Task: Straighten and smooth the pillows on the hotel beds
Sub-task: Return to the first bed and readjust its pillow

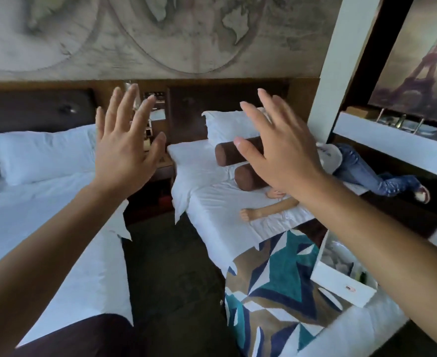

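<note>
Two beds, two white pillows (42, 153) and two brown bolsters (238, 150) are seen; left hand (124, 148) and right hand (281, 155) are raised, fingers spread wide, nothing held.

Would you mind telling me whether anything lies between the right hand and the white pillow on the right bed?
Yes. Two brown cylindrical bolster cushions lie in front of the white pillow, between it and the raised open right hand. Another person's forearm also rests on that bed's sheet.
</note>
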